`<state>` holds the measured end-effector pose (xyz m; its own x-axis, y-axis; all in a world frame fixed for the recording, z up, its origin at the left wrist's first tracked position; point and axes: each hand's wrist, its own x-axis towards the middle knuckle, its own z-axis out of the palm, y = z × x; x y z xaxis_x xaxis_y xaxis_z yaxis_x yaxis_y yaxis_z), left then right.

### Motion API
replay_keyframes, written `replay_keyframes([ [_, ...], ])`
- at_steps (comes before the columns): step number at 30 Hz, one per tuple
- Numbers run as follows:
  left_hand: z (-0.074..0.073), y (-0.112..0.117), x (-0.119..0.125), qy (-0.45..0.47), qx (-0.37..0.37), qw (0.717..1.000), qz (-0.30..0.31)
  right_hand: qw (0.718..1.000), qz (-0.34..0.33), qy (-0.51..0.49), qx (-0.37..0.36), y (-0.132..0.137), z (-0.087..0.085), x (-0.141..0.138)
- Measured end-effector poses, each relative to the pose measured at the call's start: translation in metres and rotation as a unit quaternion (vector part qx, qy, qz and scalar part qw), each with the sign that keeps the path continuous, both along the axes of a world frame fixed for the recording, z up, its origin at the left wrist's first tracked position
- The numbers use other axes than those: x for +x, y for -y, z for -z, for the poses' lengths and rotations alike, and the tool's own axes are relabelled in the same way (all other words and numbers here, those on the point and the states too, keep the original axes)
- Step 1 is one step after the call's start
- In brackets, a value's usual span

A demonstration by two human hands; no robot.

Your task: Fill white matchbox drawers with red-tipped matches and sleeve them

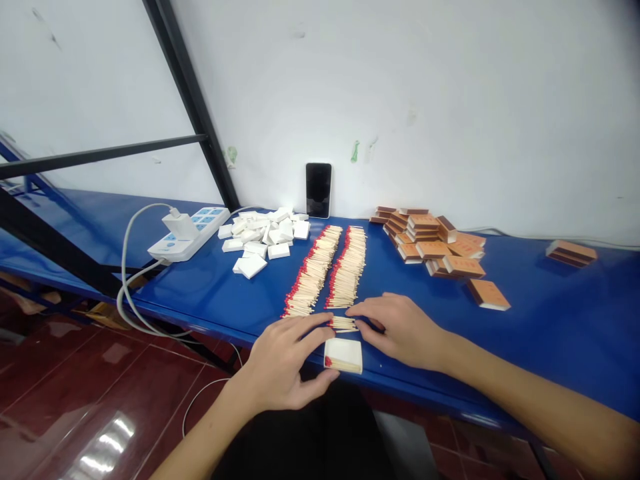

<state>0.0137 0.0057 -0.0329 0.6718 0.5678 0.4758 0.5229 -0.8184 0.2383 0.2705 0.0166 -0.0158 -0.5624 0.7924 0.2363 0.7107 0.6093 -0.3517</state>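
Observation:
Two long rows of red-tipped matches [327,270] lie on a blue table [550,320]. A small bunch of matches [344,323] sits at the near end of the rows, between my hands. My left hand [285,363] rests flat, fingers stretched toward that bunch, thumb beside an open white matchbox tray [344,355] holding a few matches. My right hand [400,330] lies palm down, its fingertips touching the bunch from the right.
A heap of white empty trays [263,240] lies left of the rows; orange matchbox sleeves [435,243] are piled to the right, with another stack [571,253] far right. A phone [319,190] leans on the wall. A power strip [187,232] with cables sits left.

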Motion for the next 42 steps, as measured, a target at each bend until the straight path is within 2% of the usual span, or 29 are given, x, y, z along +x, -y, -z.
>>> replay_keyframes([
  [8, 0.0009, -0.0006, -0.0008, 0.005, -0.002, 1.0, 0.005, 1.0, -0.007, -0.004, -0.004, 0.001, -0.0027, 0.0003],
  [15, 0.0024, 0.0002, -0.0014, 0.021, 0.002, 1.0, 0.004, 0.996, -0.089, -0.004, -0.006, 0.0012, -0.0059, 0.0017],
  [18, 0.0042, -0.0002, -0.0024, 0.037, 0.011, 0.999, 0.0, 0.995, -0.102, 0.004, -0.002, 0.0014, -0.0057, 0.0022],
  [26, 0.0056, -0.0024, -0.0025, 0.06, 0.048, 0.997, 0.026, 0.994, -0.108, 0.018, 0.007, 0.0029, -0.0034, 0.0036],
  [42, 0.0014, -0.0018, -0.0005, 0.023, 0.019, 0.999, 0.025, 0.993, -0.109, 0.032, 0.007, 0.0019, -0.0021, 0.0028],
])
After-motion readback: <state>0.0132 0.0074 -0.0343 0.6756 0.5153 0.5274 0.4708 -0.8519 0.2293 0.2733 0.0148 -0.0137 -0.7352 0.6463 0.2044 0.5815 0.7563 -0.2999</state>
